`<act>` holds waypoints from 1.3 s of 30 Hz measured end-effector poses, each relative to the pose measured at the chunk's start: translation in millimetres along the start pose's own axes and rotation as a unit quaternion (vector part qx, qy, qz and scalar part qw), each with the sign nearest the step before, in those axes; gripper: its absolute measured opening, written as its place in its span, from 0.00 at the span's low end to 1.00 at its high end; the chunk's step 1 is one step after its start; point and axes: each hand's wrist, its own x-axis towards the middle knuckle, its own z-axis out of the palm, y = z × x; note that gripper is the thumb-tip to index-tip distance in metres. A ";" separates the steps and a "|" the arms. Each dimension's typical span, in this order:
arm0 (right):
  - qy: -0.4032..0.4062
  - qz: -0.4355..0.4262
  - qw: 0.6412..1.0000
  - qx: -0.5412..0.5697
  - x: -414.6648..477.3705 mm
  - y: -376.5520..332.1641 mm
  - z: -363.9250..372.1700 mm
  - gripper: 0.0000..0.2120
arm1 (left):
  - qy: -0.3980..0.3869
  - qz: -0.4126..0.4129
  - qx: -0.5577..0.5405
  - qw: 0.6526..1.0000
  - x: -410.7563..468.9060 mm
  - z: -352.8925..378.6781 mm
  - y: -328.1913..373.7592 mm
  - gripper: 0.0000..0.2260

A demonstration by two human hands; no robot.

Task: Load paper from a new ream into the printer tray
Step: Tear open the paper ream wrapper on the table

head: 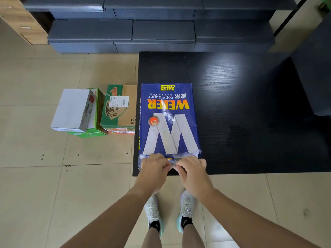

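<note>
Two bare hands, the left hand (154, 168) and the right hand (192, 170), pinch the crinkly flap at the near end of the blue wrapped paper ream (169, 120), fingers squeezed shut on it. The ream lies flat by the near edge of the black wooden table (250, 108), stretching away from the hands. It looks heavy and stiff, with thin, slippery wrap, so tearing at this end flap seems best.

The scene is evenly and fairly brightly lit, with a soft white patch of glare on the black table (250, 97) toward its far right part, probably from a light overhead. The glossy wrapper of the ream (169, 119) catches small highlights, and shadows are faint. Wide-angle distortion bends straight lines at the frame edges, and the dark shelving (161, 31) looks slightly soft.
</note>
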 end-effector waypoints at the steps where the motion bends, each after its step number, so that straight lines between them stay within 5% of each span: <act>1: -0.003 0.011 1.000 0.004 -2.5 1.6 1.7 0.09 | -0.010 -0.016 -0.002 1.000 -1.9 2.3 0.5 0.09; 20: -0.048 0.128 0.990 0.038 -0.2 10.8 29.4 0.02 | -0.003 -0.161 0.020 0.987 3.9 32.9 -5.8 0.06; 25: -0.029 0.139 0.990 -0.007 0.1 9.0 29.4 0.04 | 0.005 -0.154 0.030 0.988 8.5 32.9 -7.3 0.03; 34: 0.001 0.193 0.973 0.130 2.7 10.7 6.8 0.09 | 0.017 -0.114 0.005 0.993 5.8 18.6 -1.8 0.06; 39: 0.050 0.313 0.933 0.169 2.2 14.0 -15.2 0.07 | 0.027 -0.101 -0.011 0.994 5.5 11.6 3.4 0.10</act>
